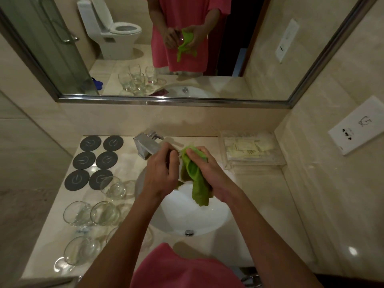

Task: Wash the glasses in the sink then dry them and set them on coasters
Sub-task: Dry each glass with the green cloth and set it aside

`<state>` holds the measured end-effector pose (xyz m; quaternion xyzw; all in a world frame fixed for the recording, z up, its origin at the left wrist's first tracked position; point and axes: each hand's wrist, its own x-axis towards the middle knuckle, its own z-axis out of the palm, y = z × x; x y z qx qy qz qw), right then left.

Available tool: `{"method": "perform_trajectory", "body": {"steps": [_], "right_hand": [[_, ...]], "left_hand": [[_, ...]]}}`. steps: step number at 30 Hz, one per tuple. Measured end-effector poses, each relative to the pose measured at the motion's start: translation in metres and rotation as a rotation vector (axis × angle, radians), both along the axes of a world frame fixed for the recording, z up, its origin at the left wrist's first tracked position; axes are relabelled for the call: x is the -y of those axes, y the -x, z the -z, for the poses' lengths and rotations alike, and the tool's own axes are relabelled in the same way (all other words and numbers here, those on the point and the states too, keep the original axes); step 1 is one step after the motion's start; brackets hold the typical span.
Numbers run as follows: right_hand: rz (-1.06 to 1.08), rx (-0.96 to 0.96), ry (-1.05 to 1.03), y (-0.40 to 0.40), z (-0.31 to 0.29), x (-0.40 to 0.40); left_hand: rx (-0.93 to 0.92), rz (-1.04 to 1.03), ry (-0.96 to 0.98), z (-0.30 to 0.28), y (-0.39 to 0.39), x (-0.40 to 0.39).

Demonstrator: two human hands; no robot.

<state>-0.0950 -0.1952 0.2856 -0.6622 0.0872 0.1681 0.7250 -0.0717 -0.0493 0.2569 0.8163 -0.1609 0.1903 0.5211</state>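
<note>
Over the white sink point(207, 221) my left hand point(161, 173) grips a clear glass point(173, 160), mostly hidden by my fingers. My right hand point(204, 169) grips a green cloth point(197, 183) bunched against the glass; the cloth's tail hangs down toward the basin. Several clear glasses lie or stand on the counter left of the sink, such as one point(113, 188) by the basin rim and one point(83, 251) near the front edge. Several dark round coasters point(84, 161) sit in two columns at the back left, all bare.
A chrome faucet point(145, 145) stands just behind my hands. A clear tray of sachets point(252, 150) sits at the back right of the counter. The mirror point(166, 48) hangs above, and a wall socket plate point(359, 125) is on the right wall.
</note>
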Motion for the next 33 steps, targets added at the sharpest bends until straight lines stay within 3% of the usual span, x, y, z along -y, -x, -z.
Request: {"method": "perform_trajectory", "body": {"steps": [3,6,12,15,18,20,23,24,28,33], "right_hand": [[0.033,0.013,-0.167,0.006,0.006,-0.006],[-0.008,0.144,-0.096,0.010,0.006,-0.005],[-0.048,0.589,0.439,0.009,0.028,-0.005],[-0.026,0.734,0.533,0.011,0.040,-0.007],[0.127,0.805,0.548,0.015,0.049,-0.015],[0.271,0.784,0.516,0.017,0.053,-0.021],[0.381,0.502,0.291,0.016,0.037,-0.027],[0.365,0.382,0.209,0.013,0.029,-0.027],[0.266,0.056,0.092,-0.004,0.009,-0.019],[0.092,-0.366,-0.160,-0.015,-0.010,-0.002]], "left_hand": [[0.010,0.018,-0.002,-0.004,-0.006,-0.004],[-0.078,0.023,0.023,-0.005,-0.008,-0.006],[-0.629,-0.031,0.201,-0.004,-0.017,-0.004],[-0.994,0.004,0.363,-0.004,-0.014,0.000],[-1.082,0.031,0.370,-0.009,-0.011,0.005],[-1.005,0.042,0.305,-0.012,-0.009,0.008],[-0.642,0.015,0.077,-0.007,-0.006,0.010],[-0.531,-0.002,0.041,-0.004,-0.006,0.010],[-0.352,-0.021,0.200,-0.002,-0.003,0.011],[-0.060,0.089,-0.106,-0.003,-0.003,0.007]]}}
